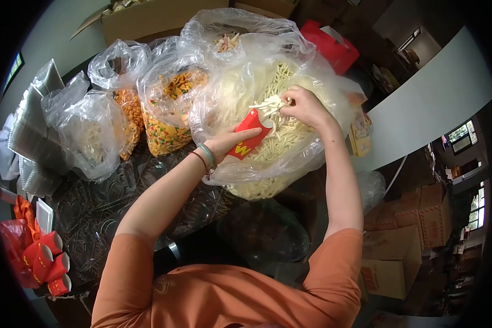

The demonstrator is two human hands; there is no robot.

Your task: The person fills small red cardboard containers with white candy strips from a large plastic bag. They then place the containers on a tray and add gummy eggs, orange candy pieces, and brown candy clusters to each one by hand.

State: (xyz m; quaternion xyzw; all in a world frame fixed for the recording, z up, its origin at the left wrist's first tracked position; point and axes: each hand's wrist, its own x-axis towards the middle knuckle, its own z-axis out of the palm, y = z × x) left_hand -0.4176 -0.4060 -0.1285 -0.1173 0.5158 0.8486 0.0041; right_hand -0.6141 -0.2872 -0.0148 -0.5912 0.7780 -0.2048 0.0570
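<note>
The left hand (229, 143) was clamped on a red fry carton (250, 133), tilted mouth-up over the big clear bag (268, 109), seemingly to catch what dropped. Just above the carton, the right hand (306, 106) pinched a bunch of pale sticks (269, 105). A yellow "W"-like mark showed on the carton.

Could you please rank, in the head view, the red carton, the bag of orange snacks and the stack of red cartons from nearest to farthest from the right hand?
From the right hand:
1. Red carton, just beside it, held in the left hand.
2. Bag of orange snacks, further left on the table.
3. Stack of red cartons, far lower left.
</note>
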